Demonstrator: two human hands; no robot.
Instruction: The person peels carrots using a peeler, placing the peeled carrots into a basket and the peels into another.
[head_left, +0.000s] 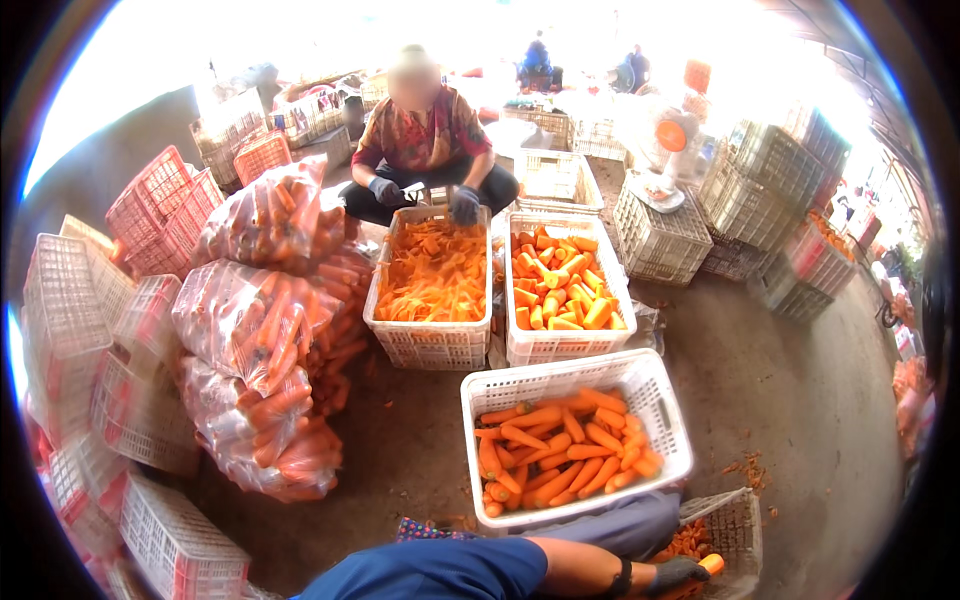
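Note:
In a dark glove, my hand (679, 573) at the bottom right holds a carrot (712, 563) over a plastic crate (739, 525) with orange peelings (686, 541) in it. The arm comes from the blue-sleeved shoulder at the bottom, and I take it for my right. My left hand is out of view. A white plastic crate (577, 369) full of whole carrots (551, 442) stands just before my legs. Beyond it, one crate (431, 330) holds carrot peelings (431, 270), and another (570, 341) beside it holds cut, peeled carrot pieces (562, 281).
A person (424, 150) in dark gloves squats behind the peelings crate, holding a tool. Clear plastic bags of carrots (255, 322) are piled at left, beside stacked crates (67, 322). At right, a fan (664, 165) stands on a crate (660, 240) near more stacks (765, 180).

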